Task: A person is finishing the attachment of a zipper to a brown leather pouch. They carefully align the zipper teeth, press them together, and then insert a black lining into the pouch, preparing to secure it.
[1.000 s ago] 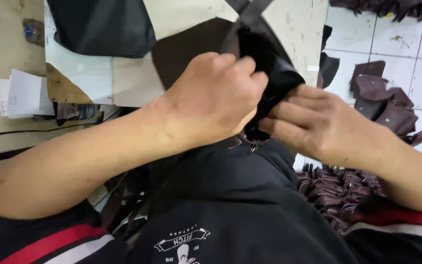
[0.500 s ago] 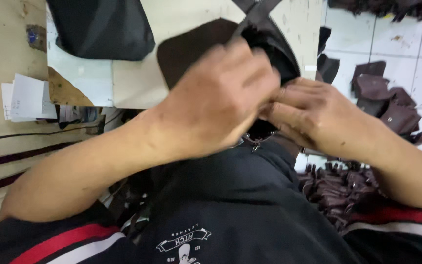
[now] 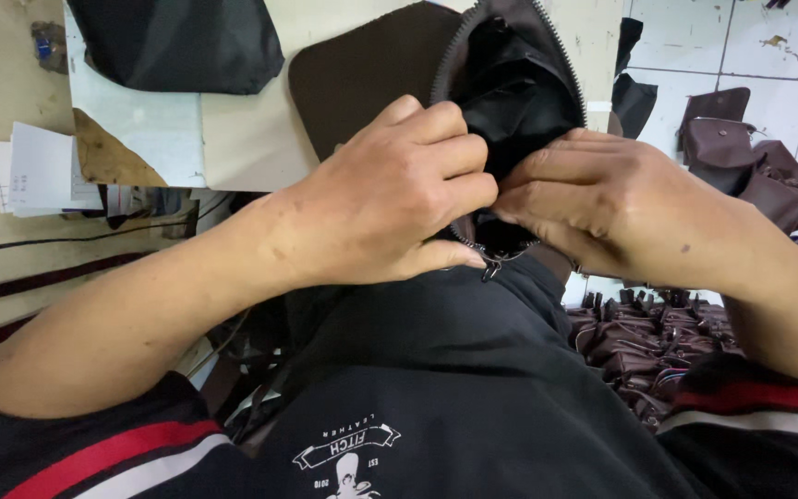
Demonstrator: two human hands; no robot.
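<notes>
Pale table (image 3: 233,139) fills the upper frame. Brown zipped pouch (image 3: 371,74) lies at upper centre, long axis slanting up-right; left hand (image 3: 390,199) and right hand (image 3: 602,208) pinch its black lining (image 3: 519,92) at the near end.

Blk tee (image 3: 473,407) (red/white sleeve stripes)

My pouch (image 3: 362,74) is dark brown, its lining (image 3: 519,102) black, its zip (image 3: 561,55) grey. My shirt (image 3: 436,388) is black with red and white sleeve stripes and a white print. The floor tiles (image 3: 750,46) are white, the pouches (image 3: 741,166) there brown.
</notes>
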